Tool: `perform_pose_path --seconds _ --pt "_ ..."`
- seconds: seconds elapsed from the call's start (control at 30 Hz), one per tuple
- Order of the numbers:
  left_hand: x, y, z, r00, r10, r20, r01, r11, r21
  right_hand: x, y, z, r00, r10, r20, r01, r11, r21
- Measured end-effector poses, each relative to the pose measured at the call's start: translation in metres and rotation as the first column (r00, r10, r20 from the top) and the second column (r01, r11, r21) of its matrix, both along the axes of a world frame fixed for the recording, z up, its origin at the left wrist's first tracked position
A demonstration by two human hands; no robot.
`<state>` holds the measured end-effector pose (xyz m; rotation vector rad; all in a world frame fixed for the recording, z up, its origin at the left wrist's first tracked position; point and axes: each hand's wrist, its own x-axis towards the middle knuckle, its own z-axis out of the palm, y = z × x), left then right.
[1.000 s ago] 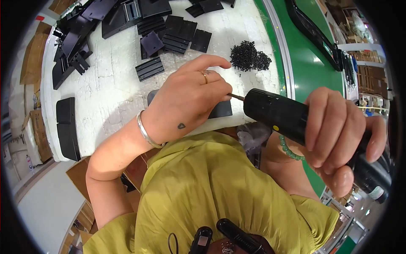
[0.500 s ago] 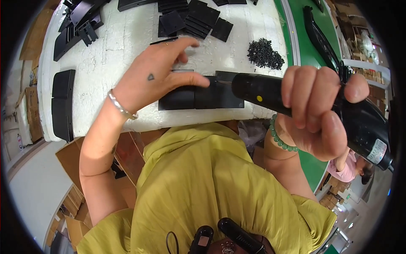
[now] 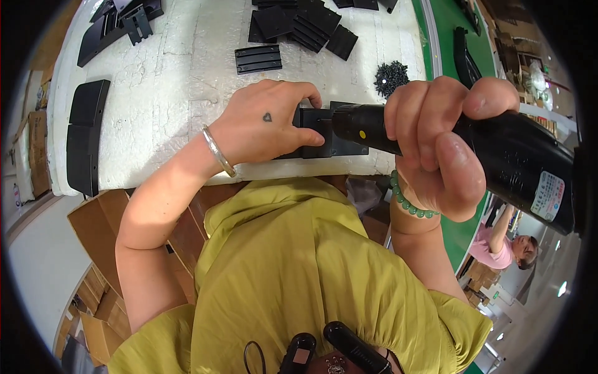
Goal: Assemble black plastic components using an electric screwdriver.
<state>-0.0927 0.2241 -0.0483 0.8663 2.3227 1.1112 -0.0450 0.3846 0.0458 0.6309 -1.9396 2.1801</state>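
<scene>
So the big change from half a second ago is the left hand (image 3: pixel 265 121). It was hovering off to the left with thumb and forefinger spread, and now it's over the flat black rectangular plates (image 3: pixel 350 144) at the bench's near edge, covering their left end. Thumb and forefinger make a wide-ish C around a raised black section, with the thumb tip lying over it. Can't tell how firmly it's being held, or what the tucked fingers are doing.

The right hand (image 3: pixel 439 146) is wrapped around a chunky black cylindrical power screwdriver (image 3: pixel 498 143), same grip as before. The tool's nose sits over the plates, and its thin bit shows for a short stretch, ending just by the left hand's fingers. Can't see whether it's on a screw.

Other stuff that differs: the black ridged rectangular plate (image 3: pixel 258 59), mostly blocked by the left hand before, is in full view on the white-topped bench (image 3: pixel 168 106). The heap of small black screws (image 3: pixel 391 76) is now partly behind the right hand. Over at the right, more of a person in a pink shirt (image 3: pixel 492 246) shows.
</scene>
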Motion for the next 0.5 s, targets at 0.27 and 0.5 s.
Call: perform_pose_path --seconds 0.27,0.5 --pt "0.0 -0.006 0.0 1.0 -0.017 0.017 0.017 0.999 -0.028 -0.005 -0.019 -0.001 0.999 0.011 -0.032 -0.007 0.99 0.139" --pt "-0.001 -0.003 0.001 1.0 -0.022 0.009 0.022 0.999 -0.042 -0.008 -0.019 -0.003 0.999 0.004 -0.034 0.0 0.993 0.121"
